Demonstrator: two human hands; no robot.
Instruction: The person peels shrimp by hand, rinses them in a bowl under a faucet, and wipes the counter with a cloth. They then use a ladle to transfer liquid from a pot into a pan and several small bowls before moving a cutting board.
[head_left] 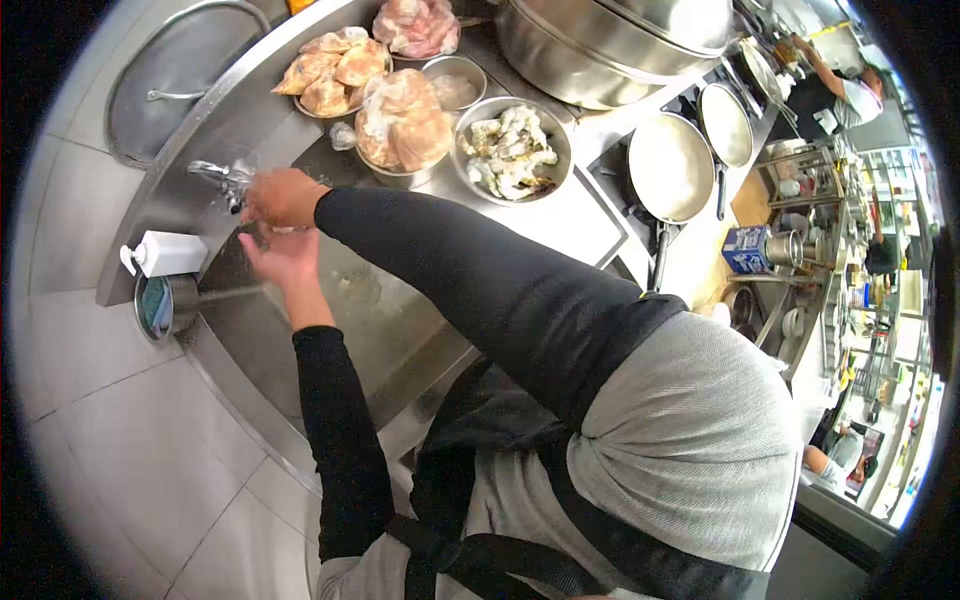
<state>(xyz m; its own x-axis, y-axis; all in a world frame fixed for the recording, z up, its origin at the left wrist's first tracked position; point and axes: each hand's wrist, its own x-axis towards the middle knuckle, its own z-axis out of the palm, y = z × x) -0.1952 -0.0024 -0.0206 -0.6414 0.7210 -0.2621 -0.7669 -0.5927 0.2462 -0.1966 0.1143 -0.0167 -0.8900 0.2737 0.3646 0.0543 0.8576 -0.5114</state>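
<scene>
My left hand (288,268) is held over the sink (350,290), palm up with the thumb spread out and nothing in it. Right above it is my right hand (287,198), close against the left fingertips and beside the metal tap (222,176). Water splashes around the hands at the tap's mouth. The right fingers bend downward and are partly hidden and blurred by the water. A white pump bottle (172,254) stands on the sink's edge near my left hand, above a metal pot (165,305) with a green-blue pad inside.
Beside the sink stand bowls with bagged meat (405,125), more bagged pieces (335,70) and a bowl of shrimp-like seafood (508,150). Beyond are a large steel pot (600,50) and frying pans (670,165) on a stove. Another person (855,100) is at the far right.
</scene>
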